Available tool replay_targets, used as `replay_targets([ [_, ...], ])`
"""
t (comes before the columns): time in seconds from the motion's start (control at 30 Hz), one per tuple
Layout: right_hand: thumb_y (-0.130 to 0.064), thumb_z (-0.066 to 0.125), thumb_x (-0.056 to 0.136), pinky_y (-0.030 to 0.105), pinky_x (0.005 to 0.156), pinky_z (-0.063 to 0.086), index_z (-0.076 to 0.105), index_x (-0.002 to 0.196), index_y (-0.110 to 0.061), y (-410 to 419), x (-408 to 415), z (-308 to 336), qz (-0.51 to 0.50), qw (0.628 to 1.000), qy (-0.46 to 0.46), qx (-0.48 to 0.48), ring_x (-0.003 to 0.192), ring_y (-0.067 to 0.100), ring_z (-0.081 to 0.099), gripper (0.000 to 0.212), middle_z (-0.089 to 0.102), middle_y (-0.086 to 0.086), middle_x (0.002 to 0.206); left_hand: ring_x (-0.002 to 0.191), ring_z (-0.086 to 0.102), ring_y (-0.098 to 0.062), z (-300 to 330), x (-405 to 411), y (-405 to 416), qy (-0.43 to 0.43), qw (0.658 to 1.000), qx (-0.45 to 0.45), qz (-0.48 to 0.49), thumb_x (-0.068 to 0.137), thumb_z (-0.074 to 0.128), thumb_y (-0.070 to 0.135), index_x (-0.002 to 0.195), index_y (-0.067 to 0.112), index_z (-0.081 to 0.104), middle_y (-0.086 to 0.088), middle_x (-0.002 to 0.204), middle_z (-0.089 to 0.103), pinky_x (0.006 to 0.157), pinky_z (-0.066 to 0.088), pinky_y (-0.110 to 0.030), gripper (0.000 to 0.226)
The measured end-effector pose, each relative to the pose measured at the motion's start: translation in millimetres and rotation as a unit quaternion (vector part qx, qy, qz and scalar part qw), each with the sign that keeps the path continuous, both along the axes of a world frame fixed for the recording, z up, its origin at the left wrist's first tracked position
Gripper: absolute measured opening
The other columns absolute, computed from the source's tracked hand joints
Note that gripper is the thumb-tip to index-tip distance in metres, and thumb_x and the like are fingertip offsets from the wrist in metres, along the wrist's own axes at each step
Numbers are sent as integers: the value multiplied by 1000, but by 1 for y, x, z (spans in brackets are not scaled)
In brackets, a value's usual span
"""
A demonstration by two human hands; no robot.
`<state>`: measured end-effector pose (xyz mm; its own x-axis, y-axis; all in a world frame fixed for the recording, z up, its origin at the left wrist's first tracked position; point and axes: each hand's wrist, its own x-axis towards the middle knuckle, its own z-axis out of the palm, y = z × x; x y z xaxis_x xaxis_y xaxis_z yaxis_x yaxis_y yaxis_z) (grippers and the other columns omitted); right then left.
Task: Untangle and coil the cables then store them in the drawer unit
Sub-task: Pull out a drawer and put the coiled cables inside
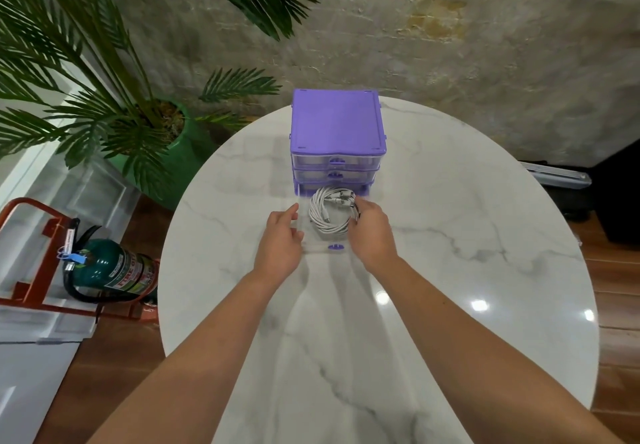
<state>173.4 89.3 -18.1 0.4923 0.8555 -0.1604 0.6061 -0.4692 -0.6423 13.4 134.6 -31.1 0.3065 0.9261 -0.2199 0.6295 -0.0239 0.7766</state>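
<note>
We see the coiled cables (329, 213) lying in the pulled-out bottom drawer (320, 248) at frame centre; right hand (372, 234) fingers curl on the coil's right edge; left hand (281, 241), nearer the drawer's left wall, fingers relaxed against it; drawer's long axis runs twd. the purple drawer unit (337, 121), so the push goes upward in frame.

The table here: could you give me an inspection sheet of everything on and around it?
Surface: round marble table, glossy.
Job's things: purple drawer unit; bottom drawer pulled out, upper two closed.
Clutter: nothing seen.
Grips: left hand on the drawer's left wall; right hand touching the coil.
Cables: white coil lying in the open drawer.
Surroundings: palm in green pot, fire extinguisher on the floor, rough wall.
</note>
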Motion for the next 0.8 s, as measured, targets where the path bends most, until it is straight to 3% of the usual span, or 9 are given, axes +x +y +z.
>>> replay_targets([
  [0.1,1,46,90,30,99,42,49,139,-10,-10,1,-4,39,999,-19,1,121,26,53,51,53,9,138,92,54,-12,1,-1,0,-4,1000,-5,-3,96,50,3,146,14,40,-6,130,44,87,37,-15,52],
  [0.17,1,47,92,22,99,37,48,142,-11,-19,2,-3,39,999,-22,30,124,22,51,51,51,6,140,91,54,-11,2,-2,0,-8,1000,-8,-5,96,51,3,146,15,39,-6,129,45,86,38,-15,52],
  [0.33,11,49,84,-3,91,24,64,123,-14,-40,3,-6,4,987,-44,157,112,18,46,49,59,1,117,85,56,-10,3,-5,3,-12,1000,-20,7,98,52,20,143,17,45,-5,127,48,87,41,-21,45],
  [0.5,4,49,83,-4,82,31,51,135,-19,-55,3,-12,-41,990,66,116,111,6,47,57,42,-7,127,88,56,-9,16,3,19,-40,998,-12,38,99,50,37,135,15,53,-2,122,50,91,42,-23,43],
  [0.63,-1,55,82,10,91,42,35,147,-18,-58,3,-15,-42,985,136,98,116,5,44,70,32,-7,137,99,60,-16,29,16,46,-110,990,-32,77,93,52,48,132,16,55,-3,125,57,93,52,-47,50],
  [0.73,-9,63,83,11,96,35,23,153,-18,-59,4,-20,-27,987,150,50,125,7,39,81,33,-2,141,110,59,-19,38,24,64,-138,984,-51,96,88,55,59,139,14,49,-6,135,53,96,51,-47,68],
  [0.8,-16,67,87,15,104,28,22,153,-16,-59,6,-25,-20,989,139,42,133,12,37,80,35,1,144,116,58,-19,42,29,74,-143,983,-62,97,74,56,76,140,17,49,-6,138,52,99,50,-45,89],
])
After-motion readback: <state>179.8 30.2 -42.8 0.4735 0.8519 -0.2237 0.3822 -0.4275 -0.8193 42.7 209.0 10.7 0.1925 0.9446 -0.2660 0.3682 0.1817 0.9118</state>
